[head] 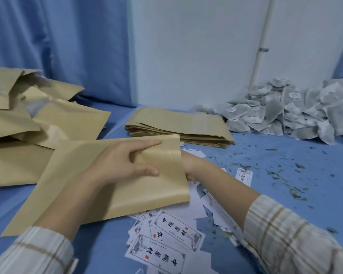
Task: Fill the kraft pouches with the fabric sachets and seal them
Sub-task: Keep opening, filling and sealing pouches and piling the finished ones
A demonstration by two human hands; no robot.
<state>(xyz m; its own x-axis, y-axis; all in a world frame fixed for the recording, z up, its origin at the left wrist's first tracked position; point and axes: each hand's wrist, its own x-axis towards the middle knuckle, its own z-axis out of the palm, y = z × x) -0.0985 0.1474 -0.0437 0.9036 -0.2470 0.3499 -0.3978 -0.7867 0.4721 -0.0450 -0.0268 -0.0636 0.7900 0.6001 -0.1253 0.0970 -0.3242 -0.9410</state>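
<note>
**A:** Blue cloth [275,175] covers our whole work surface, with a blue curtain [57,46] hanging at the back left and a white wall [196,52] behind the rest. We've got one kraft pouch [87,184] front and centre, lying at a slant with its far end lifted off the cloth.

**B:** Yep, and our left hand [125,163] is on top of it near that raised end, index finger stretched along the upper edge, thumb curled over the face, so we're pinching the pouch's top layer. The right hand [188,167] is mostly tucked behind that same end; honestly we can't tell whether it's gripping or flat.

**A:** Where's the sachet pile?

**B:** Far right against the wall, a big grey heap of fabric sachets [285,113], well apart from both hands. Just left of it sits the flat stack of empty pouches [178,125], neat and squared up.

**A:** And the messy bunch on the far left is the puffed-up pouches [28,119], piled over each other, one gaping open at the top.

**B:** Printed paper labels [166,240] are scattered on the cloth under and in front of our right forearm, overlapping. Dried leaf crumbs [285,175] are sprinkled all over the right side too. Both our sleeves [285,234] are pale plaid.
</note>
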